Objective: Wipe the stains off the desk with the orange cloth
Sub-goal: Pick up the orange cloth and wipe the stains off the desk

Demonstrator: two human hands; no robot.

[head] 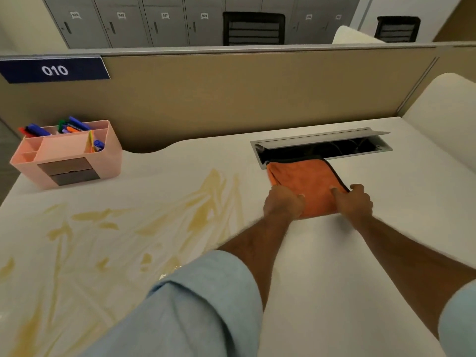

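While both hands, the left hand [283, 202] and the right hand [356, 200], pinch the orange cloth [306, 181] by the open cable slot [334, 148], yellow stains [195, 207] smear the desk [334, 266] near a pink box [67, 153] full of pens [74, 124].

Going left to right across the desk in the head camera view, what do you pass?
Pink pen organizer → yellow stains → left hand → orange cloth → right hand. Both hands have a grip on the cloth's near edge; the open cable tray lies just behind it.
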